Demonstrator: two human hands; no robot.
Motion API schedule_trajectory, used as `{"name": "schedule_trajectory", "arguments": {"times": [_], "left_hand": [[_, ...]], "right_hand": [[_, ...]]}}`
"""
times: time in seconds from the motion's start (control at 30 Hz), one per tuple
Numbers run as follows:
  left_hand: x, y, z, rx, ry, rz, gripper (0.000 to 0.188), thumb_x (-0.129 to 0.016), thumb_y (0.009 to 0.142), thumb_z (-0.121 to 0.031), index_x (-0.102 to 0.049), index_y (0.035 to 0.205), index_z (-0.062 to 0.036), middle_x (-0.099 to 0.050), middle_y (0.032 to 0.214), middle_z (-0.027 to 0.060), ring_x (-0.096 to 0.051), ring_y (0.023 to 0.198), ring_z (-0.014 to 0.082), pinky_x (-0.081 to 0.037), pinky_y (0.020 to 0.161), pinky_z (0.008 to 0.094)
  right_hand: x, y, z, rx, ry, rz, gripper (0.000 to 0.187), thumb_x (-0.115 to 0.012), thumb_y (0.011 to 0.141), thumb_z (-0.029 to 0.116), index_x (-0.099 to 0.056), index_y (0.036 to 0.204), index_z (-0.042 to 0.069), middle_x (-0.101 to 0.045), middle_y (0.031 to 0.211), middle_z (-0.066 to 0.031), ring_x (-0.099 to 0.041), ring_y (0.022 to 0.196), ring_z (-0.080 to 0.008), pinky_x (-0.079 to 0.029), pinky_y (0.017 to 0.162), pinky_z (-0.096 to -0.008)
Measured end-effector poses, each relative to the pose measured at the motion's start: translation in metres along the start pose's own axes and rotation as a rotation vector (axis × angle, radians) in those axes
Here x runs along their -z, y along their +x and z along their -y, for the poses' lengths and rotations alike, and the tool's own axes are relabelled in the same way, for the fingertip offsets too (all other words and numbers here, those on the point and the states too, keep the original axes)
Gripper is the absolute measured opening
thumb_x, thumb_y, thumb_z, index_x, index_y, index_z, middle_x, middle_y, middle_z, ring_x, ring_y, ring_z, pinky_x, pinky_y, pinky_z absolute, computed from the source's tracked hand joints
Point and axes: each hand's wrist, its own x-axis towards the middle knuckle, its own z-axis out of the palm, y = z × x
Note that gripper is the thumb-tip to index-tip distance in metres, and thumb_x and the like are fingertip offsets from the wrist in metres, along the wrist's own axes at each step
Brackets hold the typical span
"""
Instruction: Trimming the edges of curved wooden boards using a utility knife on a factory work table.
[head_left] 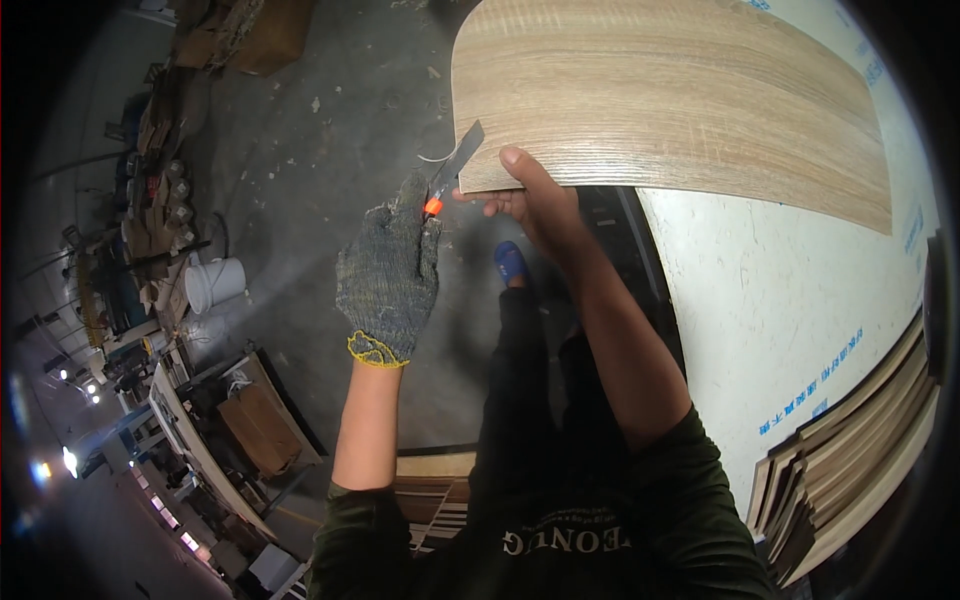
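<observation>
The left hand, in a grey knit glove, is closed around a knife, and the right hand, bare, grasps the near left corner of a wood-grain board. The right thumb presses flat on the top face just in from the corner, while the fingers curl below the near edge, partly hidden by the board.

Grey floor spreads beneath. On the right stands a white-topped table with blue print. The board lies over its far part and juts out past its left side, so the gripped corner hangs above the floor. The board reaches away from the right hand, its far left corner rounded.

At the near right of the table sits a stack of curved boards. Over on the left are a brown carton and a white bucket. A blue sandal shows on the person's foot, below the right hand.

The knife projects forward from the gloved fingers, an orange piece at its base; its grey blade slants across the board's left edge, just beside the right thumb. Whether it touches the top face is unclear. A thin pale strip curls out left of the blade.
</observation>
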Motion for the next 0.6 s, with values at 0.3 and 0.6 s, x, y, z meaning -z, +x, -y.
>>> {"name": "schedule_trajectory", "arguments": {"times": [0.3,0.6], "left_hand": [[-0.003,0.028,0.008,-0.004,0.004,0.022,0.047,-0.061,0.089,-0.023,-0.052,0.135,-0.0195,-0.062,0.103,0.0138,-0.064,0.079,0.0327,-0.051,0.068,0.0414],[-0.013,0.08,0.022,-0.052,-0.074,0.009,0.038,-0.054,0.093,-0.03,-0.053,0.13,-0.0192,-0.063,0.102,0.0129,-0.064,0.084,0.0323,-0.051,0.07,0.0443]], "right_hand": [[0.006,0.001,0.003,-0.002,-0.056,0.16,0.055,-0.05,0.093,0.039,-0.046,0.127,-0.005,-0.063,0.113,-0.022,-0.066,0.095,-0.0258,-0.047,0.07,-0.0284],[0.007,0.001,-0.003,-0.053,-0.042,0.132,0.057,-0.044,0.097,0.04,-0.045,0.129,-0.007,-0.061,0.116,-0.0266,-0.066,0.092,-0.0264,-0.046,0.068,-0.0275]]}}
